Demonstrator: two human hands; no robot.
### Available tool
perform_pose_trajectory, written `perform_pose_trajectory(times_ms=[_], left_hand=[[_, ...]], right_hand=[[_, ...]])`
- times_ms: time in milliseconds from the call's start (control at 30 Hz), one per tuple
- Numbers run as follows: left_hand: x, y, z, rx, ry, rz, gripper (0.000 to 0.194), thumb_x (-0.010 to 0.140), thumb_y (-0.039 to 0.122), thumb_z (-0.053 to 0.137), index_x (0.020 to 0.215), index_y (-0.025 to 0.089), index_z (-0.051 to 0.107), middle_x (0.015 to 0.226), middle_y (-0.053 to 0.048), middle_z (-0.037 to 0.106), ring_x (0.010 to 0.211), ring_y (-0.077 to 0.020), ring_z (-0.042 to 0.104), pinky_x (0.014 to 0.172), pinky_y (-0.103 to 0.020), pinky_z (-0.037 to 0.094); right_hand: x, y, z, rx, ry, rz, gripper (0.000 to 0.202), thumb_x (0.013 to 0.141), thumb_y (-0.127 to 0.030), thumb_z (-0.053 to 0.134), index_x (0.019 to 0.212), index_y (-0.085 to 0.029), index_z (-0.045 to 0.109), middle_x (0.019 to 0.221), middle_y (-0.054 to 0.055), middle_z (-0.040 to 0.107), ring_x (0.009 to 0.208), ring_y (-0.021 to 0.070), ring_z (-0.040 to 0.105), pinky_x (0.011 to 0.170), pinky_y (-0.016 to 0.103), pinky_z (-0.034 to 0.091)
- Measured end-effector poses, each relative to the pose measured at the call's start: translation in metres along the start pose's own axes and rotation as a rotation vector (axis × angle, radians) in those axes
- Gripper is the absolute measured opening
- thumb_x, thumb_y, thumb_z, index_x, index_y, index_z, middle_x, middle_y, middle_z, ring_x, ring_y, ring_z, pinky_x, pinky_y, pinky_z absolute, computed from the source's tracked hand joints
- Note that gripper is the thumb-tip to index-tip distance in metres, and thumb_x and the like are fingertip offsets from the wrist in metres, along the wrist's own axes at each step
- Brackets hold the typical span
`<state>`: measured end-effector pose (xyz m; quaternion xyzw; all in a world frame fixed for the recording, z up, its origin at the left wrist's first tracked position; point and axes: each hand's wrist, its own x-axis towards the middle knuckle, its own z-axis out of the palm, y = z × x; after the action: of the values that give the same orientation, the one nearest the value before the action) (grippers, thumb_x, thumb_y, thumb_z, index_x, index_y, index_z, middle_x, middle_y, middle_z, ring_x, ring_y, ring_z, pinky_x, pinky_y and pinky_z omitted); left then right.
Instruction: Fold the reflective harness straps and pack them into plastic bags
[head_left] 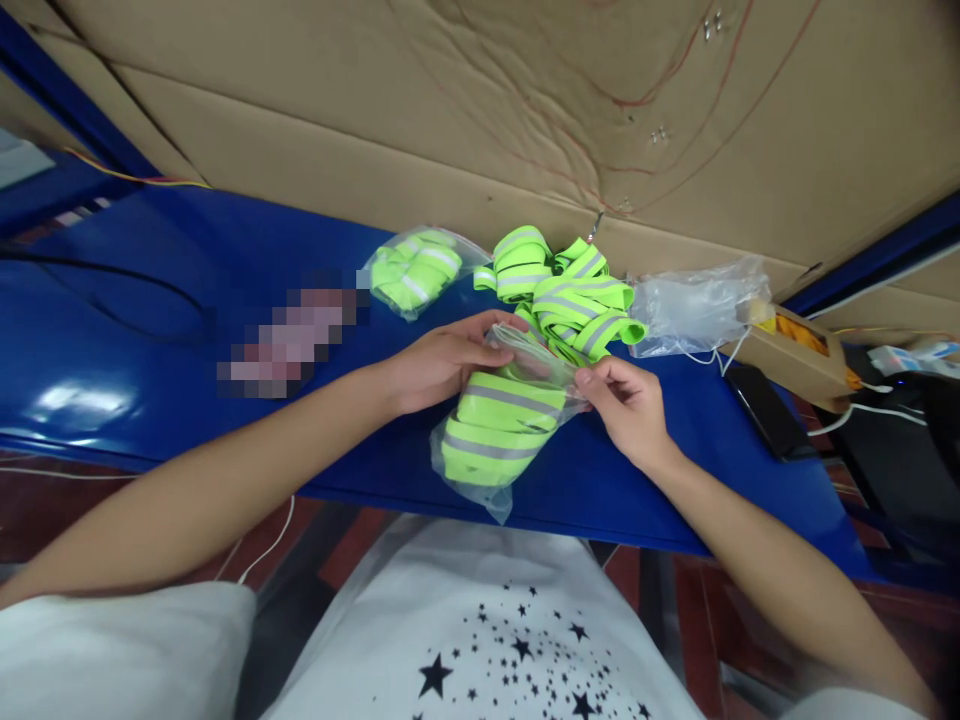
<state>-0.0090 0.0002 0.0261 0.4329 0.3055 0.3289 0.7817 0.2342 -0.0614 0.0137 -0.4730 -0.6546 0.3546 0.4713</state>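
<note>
A clear plastic bag (491, 490) with neon yellow-green straps (499, 440) inside, each marked by a grey stripe, is held over the front of the blue table. My left hand (450, 362) grips the bag's upper left edge, thumb on the near side. At the upper right corner of the same bag, my right hand (626, 405) pinches the plastic between thumb and fingers. Just behind the bag lies a loose heap of similar rolled straps (577, 300). Another clear bag of straps (416, 270) rests to the left of that heap.
Clear plastic bags (697, 305) lie right of the heap, by a cardboard box (787, 350) with orange contents. A black phone (769, 410) sits at the right. A blurred-out item (289, 345) is on the left of the blue table (127, 300). Cardboard (315, 100) walls the back.
</note>
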Motion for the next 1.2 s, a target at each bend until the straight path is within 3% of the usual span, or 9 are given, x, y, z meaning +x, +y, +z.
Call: perform_pose_trajectory(times_ms=[100,200,367,533,767,1000,1100,1200], left_hand=[[0.003,0.004,-0.002,-0.019,0.024,-0.024,0.041,0.069,0.019,0.087,0.107,0.019,0.074,0.101,-0.008,0.081,0.089,-0.0228,0.076,0.080,-0.031,0.059],[0.002,0.003,-0.001,0.034,0.030,-0.030,0.034,0.076,0.035,0.086,0.103,0.015,0.078,0.102,-0.011,0.081,0.089,-0.0228,0.076,0.081,-0.031,0.060],[-0.002,-0.001,0.005,0.166,0.172,0.141,0.039,0.079,0.053,0.082,0.092,0.016,0.078,0.088,-0.007,0.080,0.081,-0.0208,0.075,0.075,-0.028,0.059],[-0.001,0.002,0.003,0.282,0.226,0.258,0.045,0.084,0.062,0.073,0.090,0.018,0.077,0.081,-0.006,0.078,0.078,-0.0212,0.073,0.072,-0.028,0.058],[0.000,0.000,0.012,0.361,0.364,0.423,0.042,0.092,0.062,0.063,0.091,0.022,0.075,0.074,-0.002,0.074,0.065,-0.0168,0.066,0.061,-0.026,0.051],[-0.008,-0.001,0.015,0.394,0.312,0.449,0.043,0.092,0.065,0.060,0.094,0.024,0.074,0.076,-0.002,0.075,0.068,-0.0182,0.067,0.066,-0.028,0.053],[-0.010,-0.001,0.017,0.353,0.279,0.444,0.042,0.092,0.064,0.063,0.097,0.023,0.075,0.080,-0.002,0.077,0.072,-0.0178,0.069,0.071,-0.027,0.055],[-0.011,0.000,0.019,0.300,0.202,0.354,0.047,0.088,0.066,0.065,0.097,0.021,0.075,0.083,-0.003,0.077,0.072,-0.0180,0.070,0.071,-0.027,0.055]], right_hand=[[-0.003,0.001,0.012,0.082,0.085,0.045,0.036,0.091,-0.052,0.070,0.073,-0.022,0.059,0.061,-0.002,0.062,0.051,0.0120,0.056,0.050,0.026,0.045],[0.000,0.001,0.015,0.164,0.088,0.044,0.033,0.086,-0.052,0.076,0.091,-0.024,0.058,0.071,-0.003,0.065,0.056,0.0123,0.059,0.050,0.026,0.050],[0.007,0.001,0.009,0.303,0.051,0.120,0.042,0.078,-0.045,0.085,0.107,-0.024,0.063,0.076,-0.004,0.067,0.060,0.0118,0.058,0.050,0.025,0.052],[0.007,0.005,0.007,0.249,-0.007,0.217,0.032,0.086,-0.050,0.075,0.080,-0.020,0.068,0.069,0.000,0.067,0.056,0.0115,0.059,0.045,0.024,0.044],[0.004,0.002,0.010,0.128,0.063,0.067,0.029,0.090,-0.041,0.070,0.070,-0.021,0.059,0.061,-0.003,0.060,0.055,0.0107,0.052,0.054,0.025,0.042],[0.006,0.010,0.008,0.141,0.006,0.014,0.024,0.091,-0.044,0.070,0.086,-0.022,0.061,0.072,-0.003,0.057,0.060,0.0104,0.050,0.059,0.025,0.044],[0.005,0.008,0.005,0.125,-0.025,-0.077,0.021,0.093,-0.040,0.068,0.104,-0.023,0.064,0.087,-0.001,0.062,0.066,0.0115,0.055,0.063,0.026,0.048],[0.003,0.005,0.000,0.039,-0.128,-0.169,0.027,0.096,-0.039,0.064,0.118,-0.024,0.067,0.103,0.003,0.069,0.079,0.0155,0.062,0.071,0.030,0.053]])
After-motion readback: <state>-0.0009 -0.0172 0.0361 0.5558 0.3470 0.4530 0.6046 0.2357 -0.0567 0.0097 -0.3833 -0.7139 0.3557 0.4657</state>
